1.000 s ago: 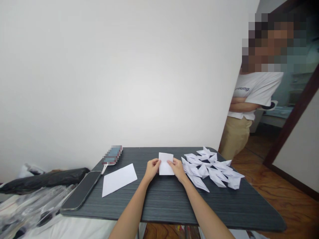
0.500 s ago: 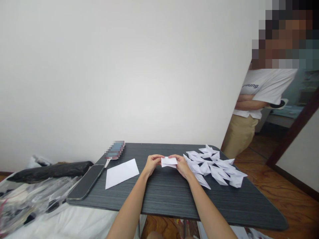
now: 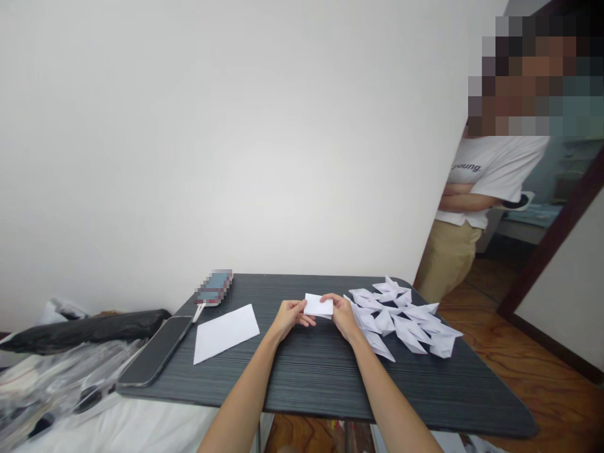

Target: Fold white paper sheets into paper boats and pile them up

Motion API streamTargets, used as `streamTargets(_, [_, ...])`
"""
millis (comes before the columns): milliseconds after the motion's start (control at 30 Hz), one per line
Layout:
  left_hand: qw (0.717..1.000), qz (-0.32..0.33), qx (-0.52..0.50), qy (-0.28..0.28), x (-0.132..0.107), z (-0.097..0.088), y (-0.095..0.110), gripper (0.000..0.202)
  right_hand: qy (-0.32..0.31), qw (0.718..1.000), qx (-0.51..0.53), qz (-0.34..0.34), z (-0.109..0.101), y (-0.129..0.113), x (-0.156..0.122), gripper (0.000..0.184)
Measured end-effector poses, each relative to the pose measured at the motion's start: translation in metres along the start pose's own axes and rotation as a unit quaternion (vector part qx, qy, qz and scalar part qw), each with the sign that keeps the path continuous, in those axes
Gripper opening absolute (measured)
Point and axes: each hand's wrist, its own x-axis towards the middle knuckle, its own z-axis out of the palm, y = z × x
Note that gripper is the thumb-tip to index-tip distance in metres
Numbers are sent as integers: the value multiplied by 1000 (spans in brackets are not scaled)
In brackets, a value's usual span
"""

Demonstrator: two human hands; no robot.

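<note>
Between my hands, above the dark table (image 3: 302,384), is a small folded piece of white paper (image 3: 318,306). My left hand (image 3: 289,318) pinches its left edge between thumb and fingers, the lower fingers loosely extended. At the right edge, my right hand (image 3: 343,314) grips the paper, with a finger bent over its top. Several folded white paper shapes with pointed ends (image 3: 408,333) lie grouped just beyond my right hand. To the left of my left hand, flat white paper (image 3: 226,333) rests on the tabletop.
A phone (image 3: 155,352) lies along the table's left edge, and a pixelated object (image 3: 214,288) sits behind it. Plastic-wrapped items (image 3: 61,371) are heaped left of the table. A person (image 3: 476,182) with folded arms stands beyond its right side. The wall (image 3: 283,138) borders the back.
The folded paper has tilted and its flaps lie closer together. My left fingers have spread below it, and my right finger has shifted over its top. The whole view has drifted slightly.
</note>
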Motion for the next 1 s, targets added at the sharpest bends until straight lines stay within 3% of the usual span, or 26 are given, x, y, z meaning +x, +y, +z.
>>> streamTargets(167, [999,38,29,20,1,-1,-1,36,-1,999,-50,-19,-1,-2,0,17])
streamTargets(267, [987,80,134,39,0,-3,4,35,-17,995,-79,-54,-2,-9,0,19])
streamTargets(333, [957,136,251,59,-3,-5,8,32,-7,993,-86,-79,-2,-16,-1,22])
streamTargets(467, [850,277,439,87,-9,-2,15,26,-2,992,-89,-87,5,-25,-4,26])
streamTargets(567, [821,323,463,80,-10,2,16,27,-35,992,-103,-61,13,-23,-6,26])
streamTargets(667, [837,324,425,120,-7,4,12,26,-33,994,-96,-37,16,-15,-5,26])
streamTargets(767, [880,281,351,152,-3,5,5,25,0,997,-73,-26,15,-9,-4,29])
streamTargets(867, [919,230,282,148,0,6,1,26,24,997,-66,-18,13,-8,-3,32])
streamTargets(1000, [933,215,248,152,2,6,-1,26,29,997,-70,-16,13,-9,-4,34])
